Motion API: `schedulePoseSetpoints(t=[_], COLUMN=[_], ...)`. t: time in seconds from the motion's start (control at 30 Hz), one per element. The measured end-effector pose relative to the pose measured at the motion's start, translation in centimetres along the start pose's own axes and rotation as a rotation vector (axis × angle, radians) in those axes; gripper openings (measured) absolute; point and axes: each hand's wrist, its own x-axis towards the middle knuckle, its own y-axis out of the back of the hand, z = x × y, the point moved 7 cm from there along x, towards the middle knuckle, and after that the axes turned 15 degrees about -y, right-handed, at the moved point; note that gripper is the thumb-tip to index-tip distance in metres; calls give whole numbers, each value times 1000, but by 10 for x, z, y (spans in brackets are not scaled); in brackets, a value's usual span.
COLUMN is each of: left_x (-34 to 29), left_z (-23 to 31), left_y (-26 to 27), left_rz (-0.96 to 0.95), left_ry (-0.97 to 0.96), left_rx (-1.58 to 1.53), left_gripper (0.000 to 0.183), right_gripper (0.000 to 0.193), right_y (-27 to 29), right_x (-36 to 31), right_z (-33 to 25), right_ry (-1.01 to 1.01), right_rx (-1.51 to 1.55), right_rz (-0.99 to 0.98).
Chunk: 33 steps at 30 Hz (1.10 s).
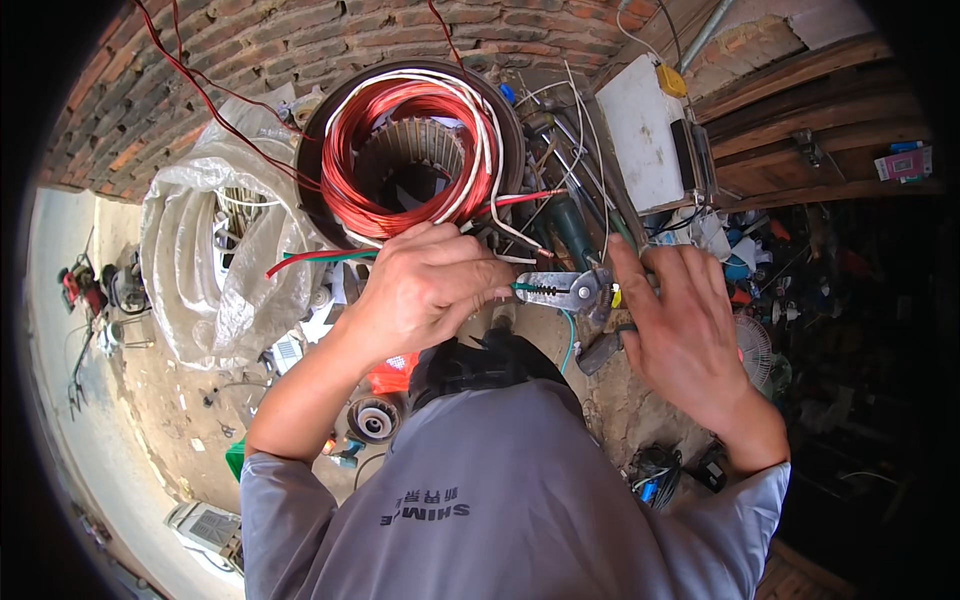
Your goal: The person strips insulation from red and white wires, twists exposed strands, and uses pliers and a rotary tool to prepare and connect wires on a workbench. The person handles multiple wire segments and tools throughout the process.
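A motor stator (310,150) with red copper windings (345,150) stands in front of me, white leads looped over its coil. My left hand (430,285) pinches a green wire (522,287), whose end lies at the jaws of a wire stripper (560,290). The stripper's handles are in my right hand (685,315), index finger stretched along them. Past my left hand a red sleeved lead (295,258) sticks out to the left, beside a green one. Another red lead (530,197) and white wires with bare tips point right from the coil. My left palm hides part of the wires.
A clear plastic bag (190,260) of coiled material sits left of the stator. Several hand tools, including a dark-green-handled one (570,230), lie to its right, near a white box (640,135). A brick wall (400,40) rises behind. A fan (753,350) stands at the right.
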Motion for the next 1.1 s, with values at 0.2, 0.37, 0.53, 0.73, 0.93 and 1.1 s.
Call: schedulePoseSetpoints(t=[0.2,0.37,0.53,0.73,0.93,1.1], left_x=[-1,-1,4,21,9,8], left_z=[0,-1,-1,7,0,0], left_y=[-1,-1,-1,3,-1,-4], left_rz=[9,19,-28,-152,91,139], left_ry=[-8,8,42,78,137,113], left_rx=[-1,-34,-62,66,30,112], left_gripper=[16,13,12,33,56,59], right_gripper=[92,85,83,77,72,76], right_y=[-2,-8,-20,-43,-48,-64], right_x=[1,5,6,4,9,1], right_z=[2,10,18,26,12,7], right_ry=[6,43,90,75,15,-100], right_rx=[27,168,293,417,540,623], right_rz=[-23,44,185,220,348,404])
